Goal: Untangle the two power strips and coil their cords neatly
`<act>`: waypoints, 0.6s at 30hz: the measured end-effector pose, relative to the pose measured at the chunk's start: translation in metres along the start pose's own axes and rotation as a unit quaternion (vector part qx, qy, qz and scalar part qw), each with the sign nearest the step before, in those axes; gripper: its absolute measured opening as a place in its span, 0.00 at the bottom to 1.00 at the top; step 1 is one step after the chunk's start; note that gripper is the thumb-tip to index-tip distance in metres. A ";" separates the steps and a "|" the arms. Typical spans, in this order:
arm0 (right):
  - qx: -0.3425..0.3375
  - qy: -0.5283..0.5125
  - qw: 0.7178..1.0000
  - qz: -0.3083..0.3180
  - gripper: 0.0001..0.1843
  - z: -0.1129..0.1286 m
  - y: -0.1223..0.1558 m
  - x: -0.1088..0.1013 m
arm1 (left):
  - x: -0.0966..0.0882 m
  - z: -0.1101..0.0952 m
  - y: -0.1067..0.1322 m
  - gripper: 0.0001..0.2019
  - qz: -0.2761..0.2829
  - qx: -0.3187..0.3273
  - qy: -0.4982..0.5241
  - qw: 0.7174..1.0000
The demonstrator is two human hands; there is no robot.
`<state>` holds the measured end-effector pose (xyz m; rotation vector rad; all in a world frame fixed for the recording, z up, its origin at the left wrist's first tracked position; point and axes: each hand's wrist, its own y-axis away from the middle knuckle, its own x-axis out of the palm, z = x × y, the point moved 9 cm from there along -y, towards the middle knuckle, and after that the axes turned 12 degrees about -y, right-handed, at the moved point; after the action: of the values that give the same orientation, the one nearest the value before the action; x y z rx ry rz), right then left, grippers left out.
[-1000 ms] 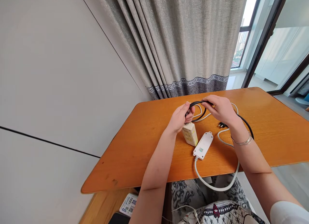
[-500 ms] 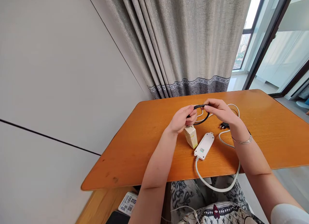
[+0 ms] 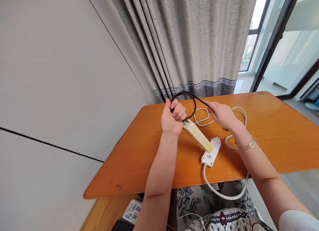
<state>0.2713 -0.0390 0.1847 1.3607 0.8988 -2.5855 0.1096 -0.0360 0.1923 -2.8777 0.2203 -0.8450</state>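
A black cable (image 3: 195,104) forms a loop above the table, and my left hand (image 3: 173,116) is wrapped round one side of it. My right hand (image 3: 222,116) grips a stretch of the same cable farther right, pulled fairly straight from the loop. Below my left fist a cream-coloured block (image 3: 198,136) with yellow marks slants down to the right; how it joins the cable is hidden by the hand. Its lower end overlaps a white power strip (image 3: 213,150), which lies face down with a small printed code on its back.
The strip's thick white cord (image 3: 225,197) hangs over the front edge of the wooden table (image 3: 139,158). Thinner white cable (image 3: 245,116) curls near my right hand. A grey curtain (image 3: 199,41) hangs behind, with a pale wall (image 3: 62,74) at left.
My left hand has moved left and up and turned over, tilting the cream block. The black cable's loop is larger and higher. My right hand has shifted slightly left, its arm now covering the black plug.
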 end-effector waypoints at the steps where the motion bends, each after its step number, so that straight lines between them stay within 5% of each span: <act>1: 0.014 0.024 1.000 0.012 0.25 -0.001 0.000 0.003 | -0.003 -0.003 -0.001 0.24 -0.012 0.011 0.003 1.000; 10: 0.074 0.035 0.991 0.103 0.28 -0.003 0.004 0.018 | -0.036 -0.031 -0.008 0.23 -0.121 0.095 0.045 0.987; 18: 0.067 0.080 0.988 0.117 0.26 0.020 0.012 0.013 | -0.030 -0.027 -0.006 0.25 -0.115 0.143 -0.016 0.983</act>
<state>0.2532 -0.0576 0.1780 1.6192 0.5495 -2.4244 0.0707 -0.0270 0.2006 -2.6736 -0.2249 -0.7894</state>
